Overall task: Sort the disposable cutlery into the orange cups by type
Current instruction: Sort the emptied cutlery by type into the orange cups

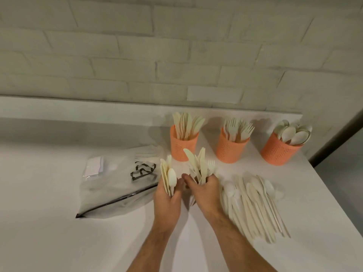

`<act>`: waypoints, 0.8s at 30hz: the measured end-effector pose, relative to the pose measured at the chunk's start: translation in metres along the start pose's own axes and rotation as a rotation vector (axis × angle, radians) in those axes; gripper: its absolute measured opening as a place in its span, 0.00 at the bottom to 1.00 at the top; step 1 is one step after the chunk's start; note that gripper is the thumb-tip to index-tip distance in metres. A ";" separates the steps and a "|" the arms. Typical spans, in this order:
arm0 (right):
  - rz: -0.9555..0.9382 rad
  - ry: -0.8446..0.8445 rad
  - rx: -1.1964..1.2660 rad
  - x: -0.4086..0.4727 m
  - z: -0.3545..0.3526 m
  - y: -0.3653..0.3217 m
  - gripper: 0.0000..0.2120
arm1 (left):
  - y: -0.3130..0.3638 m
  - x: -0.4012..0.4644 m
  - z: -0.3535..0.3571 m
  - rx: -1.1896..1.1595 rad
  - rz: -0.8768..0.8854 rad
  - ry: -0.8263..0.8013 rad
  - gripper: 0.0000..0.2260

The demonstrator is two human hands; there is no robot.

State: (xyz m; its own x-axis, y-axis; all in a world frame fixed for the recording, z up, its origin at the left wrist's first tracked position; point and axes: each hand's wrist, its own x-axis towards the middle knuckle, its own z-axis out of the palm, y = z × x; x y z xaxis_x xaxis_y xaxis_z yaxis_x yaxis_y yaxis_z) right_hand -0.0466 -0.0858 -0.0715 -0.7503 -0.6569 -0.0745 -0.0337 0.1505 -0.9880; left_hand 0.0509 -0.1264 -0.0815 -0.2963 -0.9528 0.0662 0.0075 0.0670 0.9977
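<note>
**Desk:** Head camera, one frame. What are the hands doing?

**Photographer:** Both are over the white tabletop [49, 193], side by side and nearly touching. The left hand [167, 201] has its fingers curled round a small upright bunch of cutlery [169, 177]; a spoon bowl faces the camera at its front, with flat handles behind it. The right hand [204, 191] grips a fuller mixed bundle [200, 165], its fingers wrapped tight around the handles. Knife blades and a fork's tines fan out above the fist.

**Desk:** And the cups?

**Photographer:** Three orange perforated cups stand in a row near the wall, well apart from one another. The left cup [183, 148] holds knives, blades up. The middle cup [231, 151] holds forks, tines up. The right cup [279, 152] holds spoons, bowls up, and appears tilted near the tabletop's corner.

**Desk:** What is unsorted?

**Photographer:** A loose pile [255, 205] of pale cream cutlery lies flat just right of the right wrist, handles pointing toward the camera; spoons show plainly, the rest is too blurred to name. A clear plastic bag [117, 185] with black print and a dark zip strip lies on the tabletop left of the hands. A white brick wall [176, 46] runs behind.
</note>
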 end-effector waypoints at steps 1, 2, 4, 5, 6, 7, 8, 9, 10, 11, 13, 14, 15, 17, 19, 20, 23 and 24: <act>0.005 -0.019 -0.032 0.001 0.000 0.000 0.05 | 0.002 -0.001 0.001 -0.041 -0.042 -0.001 0.05; 0.014 -0.036 -0.058 0.003 -0.001 -0.002 0.04 | 0.002 -0.001 0.003 -0.088 -0.093 -0.005 0.03; 0.035 -0.069 -0.118 0.009 -0.004 -0.007 0.07 | 0.004 -0.003 0.006 -0.157 -0.200 -0.009 0.05; 0.055 -0.096 -0.158 0.011 -0.008 -0.012 0.08 | 0.005 -0.004 0.007 -0.202 -0.245 -0.002 0.06; 0.084 -0.135 -0.188 0.013 -0.012 -0.017 0.08 | 0.005 -0.005 0.008 -0.266 -0.283 0.007 0.06; 0.116 -0.181 -0.201 0.014 -0.016 -0.019 0.08 | 0.006 -0.005 0.009 -0.321 -0.322 0.010 0.05; 0.143 -0.225 -0.208 0.015 -0.020 -0.021 0.06 | 0.007 -0.005 0.010 -0.376 -0.364 0.003 0.06; 0.157 -0.260 -0.217 0.014 -0.023 -0.022 0.05 | 0.009 -0.005 0.011 -0.429 -0.418 -0.017 0.09; 0.163 -0.293 -0.232 0.013 -0.025 -0.024 0.03 | 0.012 -0.006 0.013 -0.493 -0.468 -0.042 0.10; 0.169 -0.330 -0.247 0.011 -0.027 -0.026 0.03 | 0.014 -0.007 0.015 -0.539 -0.520 -0.078 0.10; 0.201 -0.411 -0.238 0.008 -0.029 -0.027 0.09 | 0.021 -0.009 0.018 -0.589 -0.585 -0.149 0.09; 0.208 -0.441 -0.230 0.006 -0.029 -0.027 0.12 | 0.022 -0.010 0.019 -0.594 -0.592 -0.161 0.09; 0.195 -0.465 -0.242 0.005 -0.029 -0.027 0.14 | 0.023 -0.010 0.021 -0.586 -0.586 -0.159 0.10; 0.105 -0.488 -0.351 0.000 -0.032 -0.028 0.15 | 0.022 -0.010 0.023 -0.585 -0.575 -0.142 0.11; -0.004 -0.471 -0.481 -0.005 -0.032 -0.028 0.16 | 0.023 -0.010 0.025 -0.586 -0.573 -0.142 0.12; -0.044 -0.447 -0.558 -0.008 -0.031 -0.029 0.16 | 0.023 -0.010 0.027 -0.579 -0.567 -0.153 0.12; -0.124 -0.401 -0.906 -0.020 -0.034 -0.036 0.14 | 0.023 -0.010 0.027 -0.577 -0.543 -0.208 0.13; -0.128 -0.426 -0.964 -0.021 -0.038 -0.040 0.13 | 0.023 -0.010 0.026 -0.570 -0.522 -0.225 0.13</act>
State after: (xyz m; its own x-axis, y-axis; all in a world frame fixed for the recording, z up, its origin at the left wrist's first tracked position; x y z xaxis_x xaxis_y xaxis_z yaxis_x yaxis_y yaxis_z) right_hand -0.0543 -0.0501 -0.0250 -0.4173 -0.8857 -0.2036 -0.7454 0.4617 -0.4808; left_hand 0.0292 -0.1072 -0.0597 -0.5807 -0.7332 -0.3537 0.2834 -0.5894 0.7565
